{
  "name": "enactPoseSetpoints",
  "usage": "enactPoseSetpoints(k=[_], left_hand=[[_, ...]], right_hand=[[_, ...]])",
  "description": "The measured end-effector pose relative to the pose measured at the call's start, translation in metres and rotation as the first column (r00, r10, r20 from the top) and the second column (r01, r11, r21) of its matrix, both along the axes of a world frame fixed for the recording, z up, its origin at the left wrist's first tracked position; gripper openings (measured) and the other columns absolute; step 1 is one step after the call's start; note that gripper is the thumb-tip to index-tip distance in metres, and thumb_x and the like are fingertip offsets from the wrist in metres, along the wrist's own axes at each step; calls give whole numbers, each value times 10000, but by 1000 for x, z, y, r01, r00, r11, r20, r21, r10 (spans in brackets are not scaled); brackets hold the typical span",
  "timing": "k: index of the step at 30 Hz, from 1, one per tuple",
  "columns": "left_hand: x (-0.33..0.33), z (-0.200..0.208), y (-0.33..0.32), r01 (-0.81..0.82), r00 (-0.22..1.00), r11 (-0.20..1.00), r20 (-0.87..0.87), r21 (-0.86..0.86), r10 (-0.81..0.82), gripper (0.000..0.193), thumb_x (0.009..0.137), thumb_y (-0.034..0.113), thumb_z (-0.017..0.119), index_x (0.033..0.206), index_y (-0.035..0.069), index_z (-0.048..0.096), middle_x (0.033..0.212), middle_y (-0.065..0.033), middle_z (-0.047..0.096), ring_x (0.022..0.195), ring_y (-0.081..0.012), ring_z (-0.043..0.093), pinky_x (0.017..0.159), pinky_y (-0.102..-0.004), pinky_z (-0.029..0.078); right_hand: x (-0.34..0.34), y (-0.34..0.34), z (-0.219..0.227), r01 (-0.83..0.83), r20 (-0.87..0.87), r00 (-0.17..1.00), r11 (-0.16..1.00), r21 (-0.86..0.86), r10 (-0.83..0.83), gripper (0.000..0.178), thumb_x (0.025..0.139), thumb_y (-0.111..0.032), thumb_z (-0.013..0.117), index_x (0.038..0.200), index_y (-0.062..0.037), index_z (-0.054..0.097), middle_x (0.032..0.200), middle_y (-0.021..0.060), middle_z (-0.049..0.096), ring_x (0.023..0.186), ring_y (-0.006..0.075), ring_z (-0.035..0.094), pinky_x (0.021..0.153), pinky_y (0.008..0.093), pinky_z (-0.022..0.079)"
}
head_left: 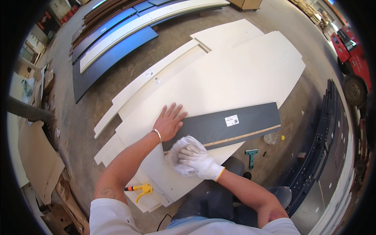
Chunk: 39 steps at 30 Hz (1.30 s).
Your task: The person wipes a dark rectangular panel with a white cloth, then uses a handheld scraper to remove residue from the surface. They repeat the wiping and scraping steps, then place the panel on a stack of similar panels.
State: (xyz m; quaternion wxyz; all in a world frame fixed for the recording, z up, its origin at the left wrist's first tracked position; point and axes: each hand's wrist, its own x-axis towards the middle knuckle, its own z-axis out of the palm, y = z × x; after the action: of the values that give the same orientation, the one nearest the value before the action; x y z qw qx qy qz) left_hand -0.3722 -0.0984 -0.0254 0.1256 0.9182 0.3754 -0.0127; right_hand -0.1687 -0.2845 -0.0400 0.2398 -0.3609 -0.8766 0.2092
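Left hand (169,122) flat, fingers spread wide, pinning the dark panel's (235,123) end on the white boards (235,78); gloved right hand (197,158) clutches a white rag (176,154) at its near edge

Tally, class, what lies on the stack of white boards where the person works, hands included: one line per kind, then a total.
Dark grey panels: 1
White cloths: 1
Bare hands, the left hand flat on the panel: 1
Gloved hands, the right hand on the cloth: 1
Total: 4
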Motion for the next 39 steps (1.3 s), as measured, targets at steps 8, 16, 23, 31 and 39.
enactPoseSetpoints(k=[8,16,23,31,39], left_hand=[[3,-2,-5,-8,999,999,32,46,6,525,1096,323,464,1615,241,472,1755,-102,300,1639,-365,191,1324,-585,119],[14,-9,-14,-94,995,991,41,98,90,545,1006,197,535,1549,159,530,1718,-155,360,1623,-361,260,1321,-569,181],[13,-10,-14,73,985,978,139,195,-101,650,963,139,561,1604,133,453,1701,-154,388,1608,-327,304,1323,-529,216],[32,-11,-24,-72,985,995,161,62,62,497,1024,146,532,1506,24,519,1703,-164,387,1614,-344,290,1319,-546,205],[32,-3,-24,-24,987,998,161,58,14,508,1046,135,504,1531,-16,485,1699,-187,384,1614,-374,274,1323,-532,195]], right_hand=[[13,-21,27,261,242,942,960,-103,-230,491,873,-213,685,1349,-99,715,1530,111,618,1523,258,468,1316,475,246],[61,-39,26,354,226,912,935,-11,-342,414,898,-213,669,1284,-79,735,1497,140,638,1508,298,486,1306,482,267],[58,-47,4,722,178,677,692,27,-714,470,955,-214,614,1402,-93,694,1517,155,626,1509,371,469,1304,501,261],[116,-37,40,691,104,723,708,-150,-683,470,916,-218,634,1368,-105,690,1491,116,626,1486,313,480,1314,486,247],[111,-49,22,710,66,704,700,-78,-707,367,947,-189,656,1295,-104,734,1409,165,673,1464,351,509,1291,495,284]])
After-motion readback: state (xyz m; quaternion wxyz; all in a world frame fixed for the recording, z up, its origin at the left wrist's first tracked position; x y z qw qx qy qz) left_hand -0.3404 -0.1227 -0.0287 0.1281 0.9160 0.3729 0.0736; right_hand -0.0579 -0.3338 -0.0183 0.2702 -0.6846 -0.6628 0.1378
